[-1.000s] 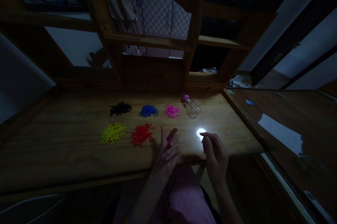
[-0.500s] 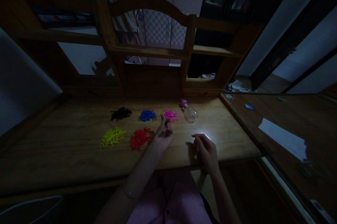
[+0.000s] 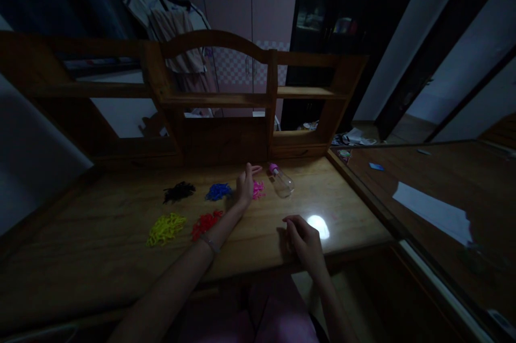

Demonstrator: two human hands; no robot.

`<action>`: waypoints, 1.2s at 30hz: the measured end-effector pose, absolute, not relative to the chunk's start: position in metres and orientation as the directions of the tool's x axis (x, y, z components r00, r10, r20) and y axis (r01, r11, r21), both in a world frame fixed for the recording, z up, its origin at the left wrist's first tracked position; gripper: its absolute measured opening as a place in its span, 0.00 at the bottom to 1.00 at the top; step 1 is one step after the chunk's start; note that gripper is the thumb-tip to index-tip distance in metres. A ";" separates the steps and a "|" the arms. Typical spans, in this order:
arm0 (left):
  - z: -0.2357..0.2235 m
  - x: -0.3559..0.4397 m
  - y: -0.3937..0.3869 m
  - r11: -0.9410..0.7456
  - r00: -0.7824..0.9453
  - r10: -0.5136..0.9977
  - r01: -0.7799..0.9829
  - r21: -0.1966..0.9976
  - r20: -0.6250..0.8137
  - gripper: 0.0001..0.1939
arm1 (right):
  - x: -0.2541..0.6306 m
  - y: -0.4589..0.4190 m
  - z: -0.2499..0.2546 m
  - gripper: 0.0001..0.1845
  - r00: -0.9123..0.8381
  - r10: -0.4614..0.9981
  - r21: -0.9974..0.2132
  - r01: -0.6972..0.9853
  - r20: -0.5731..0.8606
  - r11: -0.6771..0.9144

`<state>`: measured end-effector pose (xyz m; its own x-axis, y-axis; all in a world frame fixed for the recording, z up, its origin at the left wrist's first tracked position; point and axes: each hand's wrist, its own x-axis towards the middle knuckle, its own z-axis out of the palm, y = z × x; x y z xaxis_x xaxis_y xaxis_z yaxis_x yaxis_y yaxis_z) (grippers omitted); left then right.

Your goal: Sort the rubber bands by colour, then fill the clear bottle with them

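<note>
My left hand (image 3: 245,186) reaches over the small pile of pink plastic strips (image 3: 258,189), hiding its left part. Its fingers point towards the back of the wooden desk and to the right, stretched out, with nothing visible in them. A clear bulb-shaped bottle (image 3: 285,186) with a pink cap lies on its side just beyond. My right hand (image 3: 304,239) rests near the desk's front edge, fingers loosely curled, and I see nothing in it. Left of my left hand are blue strips (image 3: 218,191), red strips (image 3: 206,223), partly behind my forearm, black strips (image 3: 179,191) and yellow strips (image 3: 165,228).
A wooden shelf unit (image 3: 213,99) rises along the back of the desk (image 3: 100,230). On the right, a brown surface (image 3: 435,176) holds white paper (image 3: 431,213) and a small blue card (image 3: 376,166). Light glares off the desk beside my right hand.
My left hand has moved farther back over the pink strips, and its forearm now covers part of the red ones. The right hand stays near the front edge. The camera view has tilted up.
</note>
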<state>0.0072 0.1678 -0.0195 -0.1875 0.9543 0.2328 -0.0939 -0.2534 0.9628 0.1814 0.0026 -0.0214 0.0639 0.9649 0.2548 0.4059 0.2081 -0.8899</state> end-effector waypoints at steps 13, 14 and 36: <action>-0.034 -0.018 0.194 -0.036 -0.145 0.989 0.015 0.999 0.038 0.39 | 0.181 0.004 -0.025 0.15 0.064 0.955 -0.888 0.390 0.290 0.244; -0.034 -0.016 0.192 -0.025 -0.114 0.993 -0.002 1.000 0.024 0.39 | 0.181 0.004 -0.025 0.15 0.062 0.955 -0.888 0.387 0.291 0.246; -0.043 -0.014 0.158 -0.349 0.183 0.934 0.654 0.671 0.307 0.25 | 0.183 0.006 -0.031 0.13 0.038 0.952 -0.883 0.388 0.303 0.265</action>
